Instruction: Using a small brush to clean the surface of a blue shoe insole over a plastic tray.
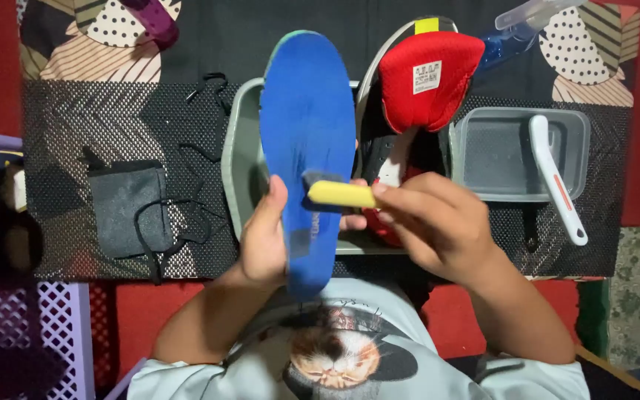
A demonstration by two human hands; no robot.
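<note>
One blue insole point(307, 126), one shoe point(409, 111) with a red tongue, two trays, one dark pouch point(129, 209) with black laces at the left. The grey tray point(235, 170) in the middle holds the shoe; the clear tray point(509, 152) at the right holds one white-handled brush point(555, 178). The insole stands upright over the grey tray, long, bright blue, with a green far edge. The left hand point(262, 238) is closed around its near end, thumb in front. The right hand point(438, 222) pinches a yellow brush point(341, 194) against the insole's middle.
</note>
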